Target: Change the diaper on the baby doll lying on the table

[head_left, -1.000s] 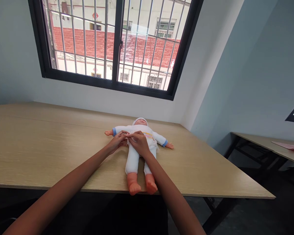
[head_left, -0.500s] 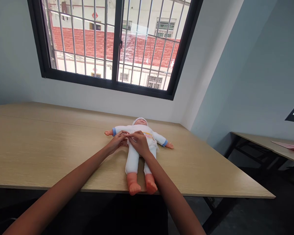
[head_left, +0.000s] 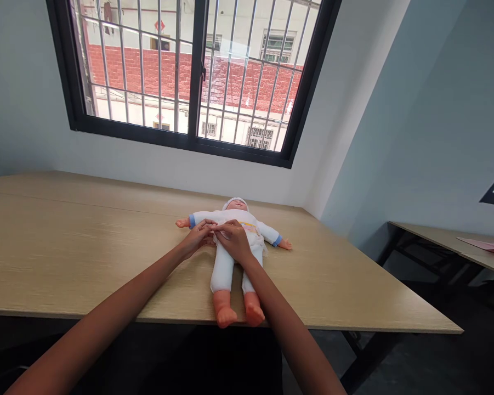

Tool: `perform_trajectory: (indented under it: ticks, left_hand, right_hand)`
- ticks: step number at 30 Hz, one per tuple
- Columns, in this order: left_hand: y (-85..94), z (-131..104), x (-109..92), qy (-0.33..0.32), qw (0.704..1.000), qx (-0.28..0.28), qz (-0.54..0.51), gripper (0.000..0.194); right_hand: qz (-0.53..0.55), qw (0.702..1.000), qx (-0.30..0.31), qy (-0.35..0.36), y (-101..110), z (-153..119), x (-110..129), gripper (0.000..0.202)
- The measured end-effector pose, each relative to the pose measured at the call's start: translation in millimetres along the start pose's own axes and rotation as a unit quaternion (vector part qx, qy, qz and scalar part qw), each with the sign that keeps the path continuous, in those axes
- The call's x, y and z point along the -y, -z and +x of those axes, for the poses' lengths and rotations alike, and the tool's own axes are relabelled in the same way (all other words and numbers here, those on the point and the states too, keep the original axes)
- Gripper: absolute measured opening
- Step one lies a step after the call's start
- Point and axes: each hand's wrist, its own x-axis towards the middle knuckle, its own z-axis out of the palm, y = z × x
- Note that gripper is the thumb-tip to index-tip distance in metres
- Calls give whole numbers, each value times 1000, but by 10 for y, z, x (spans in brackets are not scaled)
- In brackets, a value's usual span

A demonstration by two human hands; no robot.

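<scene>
A baby doll in a white suit with blue cuffs lies on its back, its feet at the table's front edge. Around its waist sits a white diaper with frilly edges and a yellow and pink printed band. At the waist's left side, my left hand has its fingers bent and closed on the diaper's edge. My right hand lies over the doll's belly, its fingertips pinched together against those of my left hand. What exactly sits between the fingertips is hidden.
The wooden table runs up to the wall below a barred window. Off to the right stands a second table with a pink sheet or cloth on it.
Both hands stay at the same spot on the doll's waist, with barely any shift in the fingers. The doll has not moved.
</scene>
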Motion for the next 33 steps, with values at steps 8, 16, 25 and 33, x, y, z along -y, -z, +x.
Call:
perform_trajectory:
  ticks: [8, 16, 25, 33]
  left_hand:
    - [-17, -13, -9, -5, 1000, -7, 3, 33]
    - [-5, -9, 3, -5, 1000, -5, -1, 30]
    - [1, -3, 8, -10, 1000, -3, 1, 33]
    - [-39, -36, -35, -5, 1000, -8, 0, 29]
  right_hand:
    - [-3, 1000, -2, -5, -2, 0, -13, 24]
    - [-4, 1000, -11, -5, 1, 1, -4, 22]
    - [-4, 1000, -8, -13, -1, 2, -3, 25]
    - [-6, 1000, -5, -7, 2, 0, -3, 23]
